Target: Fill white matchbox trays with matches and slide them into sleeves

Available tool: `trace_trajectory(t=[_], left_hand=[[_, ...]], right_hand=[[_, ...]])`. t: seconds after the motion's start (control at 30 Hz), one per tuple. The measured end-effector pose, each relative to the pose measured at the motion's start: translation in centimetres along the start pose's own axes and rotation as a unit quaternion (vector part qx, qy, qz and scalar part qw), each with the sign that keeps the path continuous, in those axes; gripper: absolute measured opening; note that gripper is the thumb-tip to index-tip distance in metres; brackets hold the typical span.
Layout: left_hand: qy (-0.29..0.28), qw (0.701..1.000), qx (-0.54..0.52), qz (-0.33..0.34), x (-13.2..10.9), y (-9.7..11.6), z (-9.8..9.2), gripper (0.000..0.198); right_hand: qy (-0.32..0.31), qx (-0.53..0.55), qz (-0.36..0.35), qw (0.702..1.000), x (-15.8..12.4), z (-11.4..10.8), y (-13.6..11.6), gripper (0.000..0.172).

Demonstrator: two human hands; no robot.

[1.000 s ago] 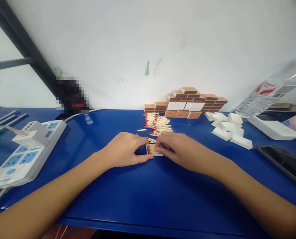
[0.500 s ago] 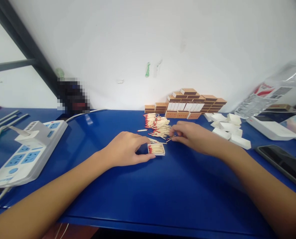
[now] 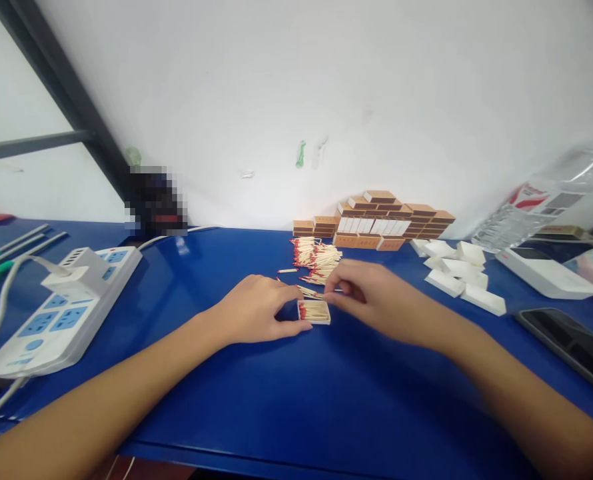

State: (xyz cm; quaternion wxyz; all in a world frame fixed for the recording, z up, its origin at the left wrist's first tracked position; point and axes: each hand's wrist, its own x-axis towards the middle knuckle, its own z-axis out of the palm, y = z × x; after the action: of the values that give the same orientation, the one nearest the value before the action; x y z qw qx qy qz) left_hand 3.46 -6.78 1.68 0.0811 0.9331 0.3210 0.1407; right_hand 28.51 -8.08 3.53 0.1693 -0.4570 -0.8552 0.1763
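A small open matchbox tray (image 3: 314, 311) filled with red-tipped matches lies on the blue table (image 3: 296, 393). My left hand (image 3: 259, 310) grips the tray's left end between thumb and fingers. My right hand (image 3: 369, 300) hovers just right of and above the tray, fingers pinched on what looks like a few matches at its top edge. A loose pile of matches (image 3: 316, 257) lies just behind the tray.
Stacked brown matchboxes (image 3: 376, 217) line the wall. Empty white trays (image 3: 456, 270) lie at the right, with a white device (image 3: 546, 270) and a dark phone (image 3: 571, 340) beyond. A white power strip (image 3: 61, 307) with cables sits at the left.
My right hand went from the tray back to the match pile, then returned to the tray with its fingers pinched. My left hand stayed on the tray.
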Motion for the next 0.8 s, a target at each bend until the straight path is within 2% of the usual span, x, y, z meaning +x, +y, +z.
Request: trace_trajectory(t=[0.1, 0.17, 0.27, 0.37, 0.47, 0.57, 0.67, 0.8], left_hand=[[0.017, 1.0, -0.002, 0.014, -0.1, -0.1, 0.1, 0.033], [0.018, 1.0, 0.003, 0.01, -0.1, -0.2, 0.2, 0.033], [0.002, 1.0, 0.007, 0.002, 0.0, -0.2, 0.1, 0.032], [0.011, 1.0, -0.005, 0.002, 0.0, -0.1, 0.1, 0.034], [0.011, 0.999, -0.034, -0.003, 0.1, 0.1, 0.3, 0.035], [0.002, 0.999, -0.049, -0.003, 0.0, 0.2, 0.3, 0.033], [0.024, 0.998, -0.055, -0.014, 0.0, 0.3, 0.3, 0.035], [-0.004, 0.999, -0.053, -0.004, 0.1, 0.5, 0.3, 0.033]], right_hand=[[-0.019, 0.002, -0.015, 1.0, -0.1, 1.2, -1.6, 0.013], [-0.021, -0.002, -0.021, 1.0, -0.2, 1.3, -1.6, 0.013], [0.019, -0.017, -0.017, 1.0, -0.2, 0.3, -0.6, 0.016], [0.053, -0.081, 0.002, 0.995, -0.2, -0.8, 1.3, 0.02], [0.014, -0.127, 0.036, 0.991, 0.0, -1.1, 3.4, 0.015], [-0.029, -0.103, 0.062, 0.992, 0.2, -1.0, 4.7, 0.01], [-0.047, -0.064, 0.068, 0.994, 0.4, -0.7, 4.7, 0.012], [-0.026, -0.057, 0.037, 0.997, 0.5, 0.1, 3.8, 0.015]])
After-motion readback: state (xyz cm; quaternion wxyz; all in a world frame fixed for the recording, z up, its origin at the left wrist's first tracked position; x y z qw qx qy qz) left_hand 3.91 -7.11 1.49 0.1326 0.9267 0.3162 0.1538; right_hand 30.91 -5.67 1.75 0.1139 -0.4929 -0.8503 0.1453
